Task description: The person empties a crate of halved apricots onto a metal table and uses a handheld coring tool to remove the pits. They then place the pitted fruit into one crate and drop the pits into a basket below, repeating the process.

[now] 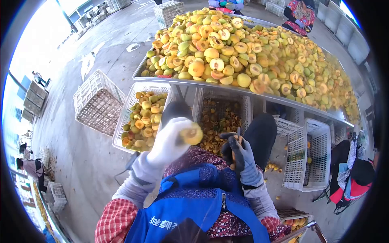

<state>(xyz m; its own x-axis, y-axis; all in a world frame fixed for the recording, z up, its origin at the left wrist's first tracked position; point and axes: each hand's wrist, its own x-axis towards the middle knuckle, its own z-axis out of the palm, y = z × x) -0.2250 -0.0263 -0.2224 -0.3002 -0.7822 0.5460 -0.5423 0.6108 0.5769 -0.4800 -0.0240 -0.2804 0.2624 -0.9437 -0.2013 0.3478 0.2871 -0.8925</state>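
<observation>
My left hand, in a white glove, holds a halved yellow fruit with its cut face showing. My right hand, in a dark grey glove, has its fingers curled around something small and brownish that I cannot make out. Both hands are above my lap, apart from each other. Beyond them a metal-edged table bears a large heap of cut fruit. Below its edge, between my knees, a crate holds brown and orange pieces. To its left a white crate holds yellow fruit halves.
An empty white crate lies tilted at the left. More white crates stand under the table at the right. A co-worker is at the far side, another person at the right. Fruit pieces lie on the floor.
</observation>
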